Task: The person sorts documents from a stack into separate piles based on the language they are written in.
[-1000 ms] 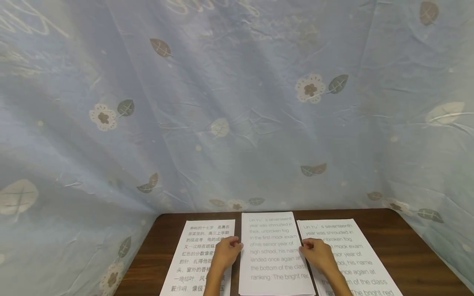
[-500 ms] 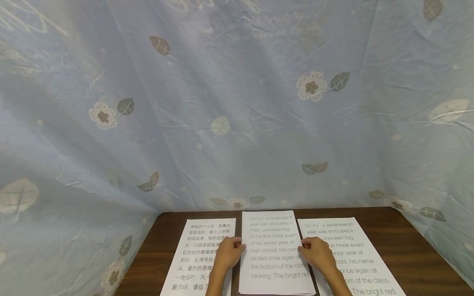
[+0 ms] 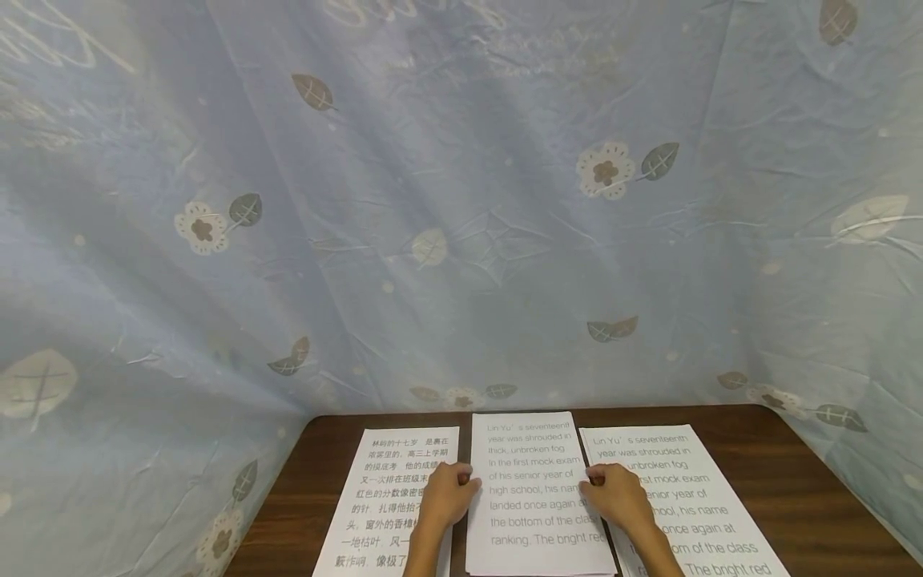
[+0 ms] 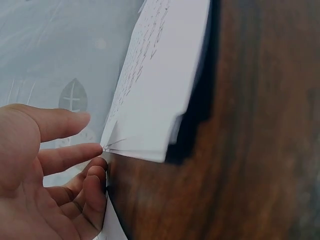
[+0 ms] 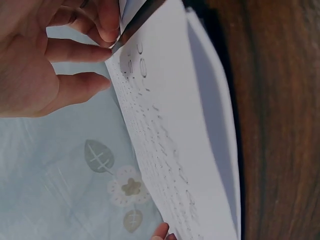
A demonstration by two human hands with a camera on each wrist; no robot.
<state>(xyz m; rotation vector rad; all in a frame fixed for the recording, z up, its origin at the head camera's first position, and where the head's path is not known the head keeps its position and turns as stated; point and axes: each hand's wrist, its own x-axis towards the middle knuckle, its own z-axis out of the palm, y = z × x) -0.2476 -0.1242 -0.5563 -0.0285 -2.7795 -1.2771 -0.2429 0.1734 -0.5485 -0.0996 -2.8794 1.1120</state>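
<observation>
Between the two hands lies a middle stack of paper with English print. My left hand is at its left edge; in the left wrist view the index fingertip of the left hand touches the paper edge, with the thumb held off it and the other fingers bent. At the right edge is my right hand. The right wrist view has the index fingertip of the right hand against the stack's edge, the thumb apart from it. Neither hand pinches the paper.
A stack with Chinese print lies on the left, partly under the left forearm. Another English-print stack lies on the right, partly under the right forearm. All rest on a dark wooden table, with a patterned blue cloth hanging behind.
The left hand has shifted slightly to the right since the earliest frame. The right hand and the stacks look nearly the same, apart from a small shift of the view.
</observation>
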